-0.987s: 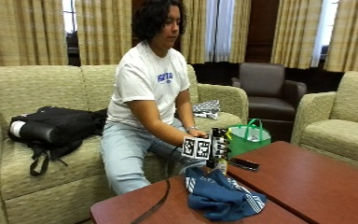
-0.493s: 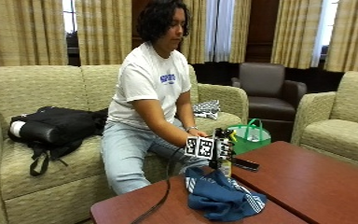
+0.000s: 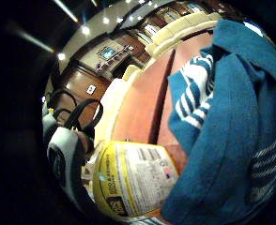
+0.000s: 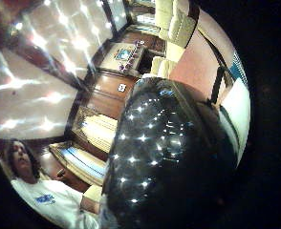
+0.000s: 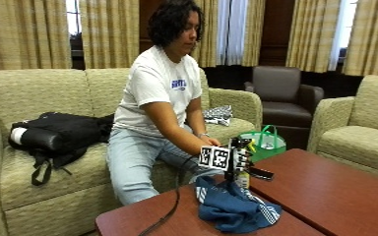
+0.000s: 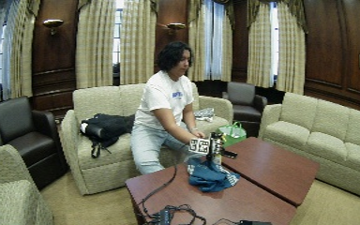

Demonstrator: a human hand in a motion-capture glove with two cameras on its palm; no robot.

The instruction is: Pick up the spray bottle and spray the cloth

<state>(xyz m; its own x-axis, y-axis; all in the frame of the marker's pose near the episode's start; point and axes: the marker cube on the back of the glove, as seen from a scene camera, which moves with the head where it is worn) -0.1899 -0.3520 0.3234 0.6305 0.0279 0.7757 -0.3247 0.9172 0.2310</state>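
Blue striped cloth [image 5: 234,210] is bunched up on the reddish tabletop [image 5: 333,196], and the person's gloved right hand [image 5: 239,160] has its fingers wrapped round the spray bottle [image 3: 134,180], holding it upright just above the cloth's far edge.

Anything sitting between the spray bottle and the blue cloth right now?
Nothing visible does. The right hand holds the spray bottle right beside the blue cloth on the table, with no object between them.

Beside my fingers [image 5: 241,158], the spray bottle [image 3: 133,180] wears a glossy yellow paper label; below them, soft blue striped cloth [image 5: 232,209] lies on the smooth reddish wood tabletop [image 5: 333,189].
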